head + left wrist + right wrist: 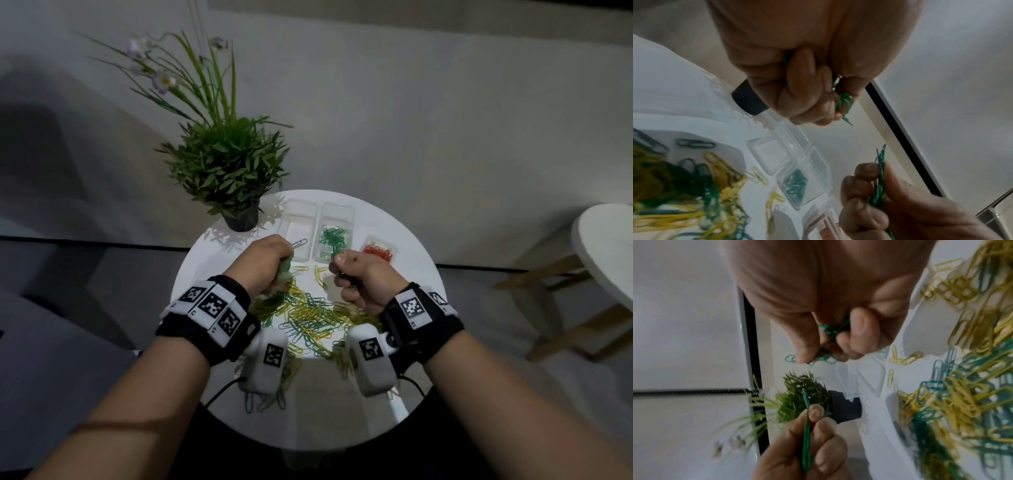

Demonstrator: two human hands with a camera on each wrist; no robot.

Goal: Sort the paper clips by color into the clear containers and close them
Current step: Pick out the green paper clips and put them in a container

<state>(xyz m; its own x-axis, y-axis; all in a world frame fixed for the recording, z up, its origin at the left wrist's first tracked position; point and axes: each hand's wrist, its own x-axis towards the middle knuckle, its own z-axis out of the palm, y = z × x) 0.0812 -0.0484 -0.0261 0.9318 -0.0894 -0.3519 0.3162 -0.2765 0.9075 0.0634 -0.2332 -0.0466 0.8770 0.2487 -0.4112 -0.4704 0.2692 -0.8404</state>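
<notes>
Two bare forearms reach in from below, each with a black wristband carrying white tags. Both hands hover above the round white counter (394, 246), raised off its surface and side by side with a small gap between them. Curled into a fist, the left hand (263, 263) has its fingers (801, 65) closed round a few green paper clips (844, 101), whose ends stick out past the knuckles. Likewise fisted, the right hand (363, 277) pinches a small bunch of green clips (826, 332) between thumb and fingers.

Under and between the wrists lies one loose heap of yellow and green clips (308, 318), too many and too tangled to count, spreading to the near rim. Three clear containers sit in a row at the far side: an open left container (298, 222) with one dark clip at its near end, a middle container (335, 229) holding green clips, and a small right container (380, 248) holding red ones. One potted plant (229, 178) stands on the far left edge. Bare counter shows right of the containers and along the near edge.
</notes>
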